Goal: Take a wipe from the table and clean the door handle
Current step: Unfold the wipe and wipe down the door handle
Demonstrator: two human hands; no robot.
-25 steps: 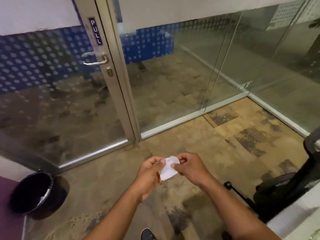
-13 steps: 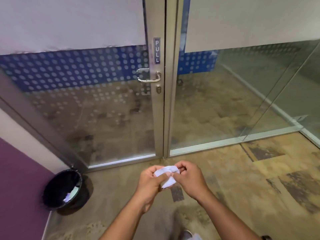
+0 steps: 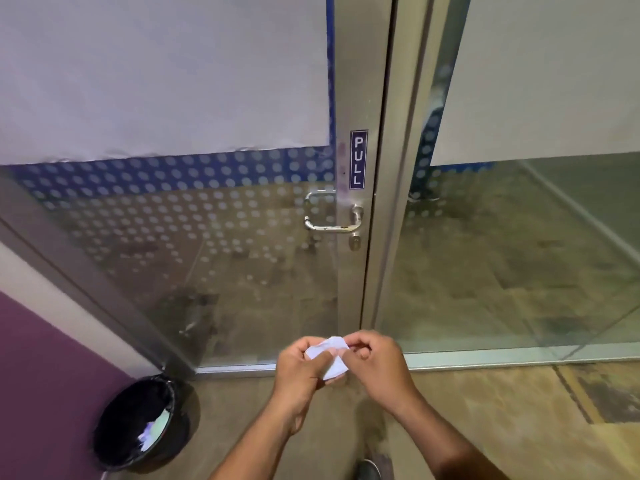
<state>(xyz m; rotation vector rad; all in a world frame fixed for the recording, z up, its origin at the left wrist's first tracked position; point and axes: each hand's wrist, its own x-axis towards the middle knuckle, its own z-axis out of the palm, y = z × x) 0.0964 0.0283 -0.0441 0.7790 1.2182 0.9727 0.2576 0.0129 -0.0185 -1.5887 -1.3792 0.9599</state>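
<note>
A small white wipe (image 3: 329, 355) is pinched between my left hand (image 3: 301, 368) and my right hand (image 3: 375, 365), low in the middle of the view. Fingers of both hands cover part of it. Straight ahead and above them is a shiny metal door handle (image 3: 334, 227), a lever on the steel frame of a glass door (image 3: 207, 244), under a blue PULL label (image 3: 358, 160). A keyhole (image 3: 354, 241) sits just below the lever. My hands are well below the handle and apart from it.
A black bin (image 3: 145, 420) with paper scraps stands on the floor at the lower left, beside a purple wall (image 3: 41, 375). Glass panels (image 3: 519, 254) run to the right of the door. My shoe (image 3: 369, 469) shows at the bottom edge.
The view has swung left and closer to the door, so the handle now sits centred and larger. Both hands keep working the wipe between their fingers. The chair at the right has left the view.
</note>
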